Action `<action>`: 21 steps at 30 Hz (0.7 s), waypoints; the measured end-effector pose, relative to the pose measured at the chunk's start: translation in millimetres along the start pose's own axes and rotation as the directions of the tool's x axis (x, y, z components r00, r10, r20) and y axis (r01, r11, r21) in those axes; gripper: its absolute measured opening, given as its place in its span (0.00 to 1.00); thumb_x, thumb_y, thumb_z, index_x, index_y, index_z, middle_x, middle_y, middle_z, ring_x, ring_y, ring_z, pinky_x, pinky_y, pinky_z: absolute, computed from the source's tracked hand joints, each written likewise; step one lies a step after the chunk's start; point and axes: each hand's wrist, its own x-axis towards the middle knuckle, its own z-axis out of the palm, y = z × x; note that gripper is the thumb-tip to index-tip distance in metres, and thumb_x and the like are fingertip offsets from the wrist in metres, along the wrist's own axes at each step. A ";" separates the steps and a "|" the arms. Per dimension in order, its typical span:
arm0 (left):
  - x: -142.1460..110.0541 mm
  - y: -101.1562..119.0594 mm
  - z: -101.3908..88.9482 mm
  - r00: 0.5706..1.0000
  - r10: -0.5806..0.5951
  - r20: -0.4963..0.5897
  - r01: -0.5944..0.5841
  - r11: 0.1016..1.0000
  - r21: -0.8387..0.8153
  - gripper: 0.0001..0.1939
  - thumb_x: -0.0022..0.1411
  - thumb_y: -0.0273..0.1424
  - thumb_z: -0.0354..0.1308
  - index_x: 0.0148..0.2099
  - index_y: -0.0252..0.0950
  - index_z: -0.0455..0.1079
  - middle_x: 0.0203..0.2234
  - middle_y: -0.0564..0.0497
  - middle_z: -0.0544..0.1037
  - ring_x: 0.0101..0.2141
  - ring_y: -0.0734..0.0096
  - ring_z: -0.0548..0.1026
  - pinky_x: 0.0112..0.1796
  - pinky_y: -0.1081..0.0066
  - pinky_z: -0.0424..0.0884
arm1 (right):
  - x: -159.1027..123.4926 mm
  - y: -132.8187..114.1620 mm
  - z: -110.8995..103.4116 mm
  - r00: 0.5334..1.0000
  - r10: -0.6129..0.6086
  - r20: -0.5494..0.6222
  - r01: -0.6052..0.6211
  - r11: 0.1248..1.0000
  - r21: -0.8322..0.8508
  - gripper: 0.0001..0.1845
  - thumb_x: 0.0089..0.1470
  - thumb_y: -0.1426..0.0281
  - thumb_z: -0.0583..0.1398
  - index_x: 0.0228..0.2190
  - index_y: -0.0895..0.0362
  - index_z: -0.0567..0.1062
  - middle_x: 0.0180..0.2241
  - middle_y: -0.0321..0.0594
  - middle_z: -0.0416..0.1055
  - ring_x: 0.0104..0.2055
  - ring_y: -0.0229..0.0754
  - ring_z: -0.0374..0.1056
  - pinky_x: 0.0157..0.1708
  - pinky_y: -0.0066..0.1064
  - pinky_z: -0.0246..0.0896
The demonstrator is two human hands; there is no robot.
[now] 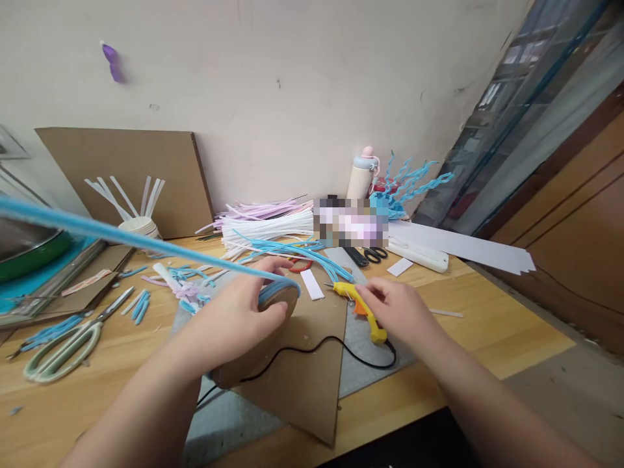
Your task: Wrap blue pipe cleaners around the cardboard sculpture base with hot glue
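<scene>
My left hand (248, 312) is closed around a brown cardboard piece with a rounded edge (277, 318), tilted above the mat. A light-blue pipe cleaner (146, 244) lies along that edge under my fingers, and its long free length stretches to the upper left. My right hand (394, 309) grips a yellow hot glue gun (365, 309) by its body, the nozzle pointing left. An orange trigger shows beneath it. The gun's black cord (316, 344) loops across a flat cardboard sheet (312, 390). My left palm hides part of the rounded piece.
Green-handled scissors (73, 344) and cut blue pieces (140, 307) lie at left. Behind are bundled white pipe cleaners (268, 227), a paper cup (139, 226) with white strips, and a bottle (361, 179). Black-handled scissors (375, 254) and white card strips (468, 246) lie at right.
</scene>
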 end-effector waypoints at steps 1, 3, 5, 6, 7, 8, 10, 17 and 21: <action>-0.2 -0.9 0.1 1.000 0.020 0.000 -0.020 1.000 0.019 0.22 0.59 0.32 0.52 0.57 0.47 0.64 0.60 0.54 0.68 0.59 0.55 0.67 0.57 0.54 0.65 | -2.0 -8.3 9.1 0.974 -0.224 -0.015 0.223 0.973 -0.054 0.09 0.57 0.64 0.61 0.30 0.53 0.80 0.28 0.39 0.78 0.32 0.45 0.75 0.32 0.34 0.69; -0.9 -2.7 -0.1 1.000 0.020 0.007 -0.021 0.999 0.037 0.24 0.59 0.32 0.52 0.58 0.47 0.63 0.60 0.52 0.69 0.58 0.55 0.68 0.56 0.55 0.67 | -5.5 -22.4 31.4 0.799 -0.600 0.035 0.601 0.797 -0.056 0.12 0.59 0.70 0.59 0.43 0.52 0.79 0.44 0.43 0.79 0.47 0.47 0.75 0.49 0.42 0.68; -1.8 -3.7 -0.7 1.000 -0.007 0.005 0.007 1.000 0.030 0.25 0.59 0.33 0.53 0.59 0.46 0.62 0.58 0.50 0.71 0.56 0.54 0.71 0.53 0.55 0.70 | -6.3 -30.3 53.4 0.707 -0.707 0.007 0.707 0.707 -0.031 0.16 0.60 0.73 0.57 0.48 0.52 0.77 0.49 0.44 0.78 0.53 0.46 0.72 0.54 0.44 0.66; -2.3 -3.8 -1.1 1.000 -0.015 -0.003 0.015 1.000 0.019 0.25 0.59 0.34 0.54 0.59 0.46 0.61 0.57 0.49 0.72 0.56 0.54 0.71 0.53 0.55 0.71 | -5.6 -31.6 62.4 0.693 -0.720 -0.027 0.720 0.694 -0.018 0.16 0.60 0.74 0.57 0.49 0.53 0.77 0.49 0.45 0.78 0.53 0.46 0.72 0.55 0.44 0.67; -2.8 -3.7 -1.5 1.000 -0.012 -0.010 0.012 1.000 0.006 0.25 0.59 0.34 0.54 0.59 0.46 0.61 0.56 0.49 0.72 0.56 0.55 0.71 0.53 0.56 0.71 | -4.5 -31.5 69.8 0.693 -0.719 -0.056 0.720 0.694 -0.004 0.16 0.60 0.74 0.57 0.48 0.53 0.77 0.48 0.45 0.78 0.53 0.45 0.73 0.54 0.44 0.68; -3.2 -3.5 -2.0 1.000 0.005 -0.012 -0.005 1.000 -0.009 0.25 0.59 0.34 0.54 0.59 0.46 0.62 0.56 0.49 0.72 0.56 0.55 0.70 0.54 0.57 0.71 | -3.2 -30.4 75.4 0.695 -0.715 -0.080 0.718 0.696 0.010 0.15 0.60 0.74 0.58 0.48 0.53 0.77 0.48 0.45 0.79 0.52 0.45 0.74 0.54 0.43 0.69; -3.7 -2.8 -3.2 0.998 0.059 0.000 -0.059 0.998 -0.039 0.23 0.59 0.34 0.54 0.58 0.45 0.63 0.57 0.48 0.71 0.58 0.56 0.69 0.54 0.59 0.71 | -0.7 -26.1 82.1 0.697 -0.710 -0.099 0.716 0.697 0.046 0.15 0.59 0.74 0.59 0.48 0.52 0.77 0.47 0.43 0.79 0.51 0.45 0.75 0.52 0.42 0.70; -5.0 -6.6 -6.0 0.989 0.143 0.044 -0.138 0.985 -0.105 0.26 0.59 0.31 0.58 0.59 0.47 0.61 0.53 0.49 0.73 0.53 0.60 0.74 0.50 0.67 0.74 | -1.3 -12.0 86.7 0.610 -0.780 -0.141 0.790 0.582 0.195 0.16 0.59 0.78 0.59 0.46 0.49 0.73 0.49 0.40 0.78 0.52 0.42 0.74 0.53 0.40 0.70; -6.2 -11.6 -4.6 0.982 0.179 0.050 -0.174 0.980 -0.097 0.27 0.58 0.28 0.58 0.59 0.50 0.60 0.54 0.51 0.72 0.54 0.63 0.73 0.52 0.68 0.73 | -1.7 -8.6 84.9 0.544 -0.832 -0.111 0.834 0.521 0.181 0.19 0.59 0.80 0.58 0.48 0.48 0.73 0.51 0.41 0.75 0.53 0.42 0.72 0.53 0.40 0.70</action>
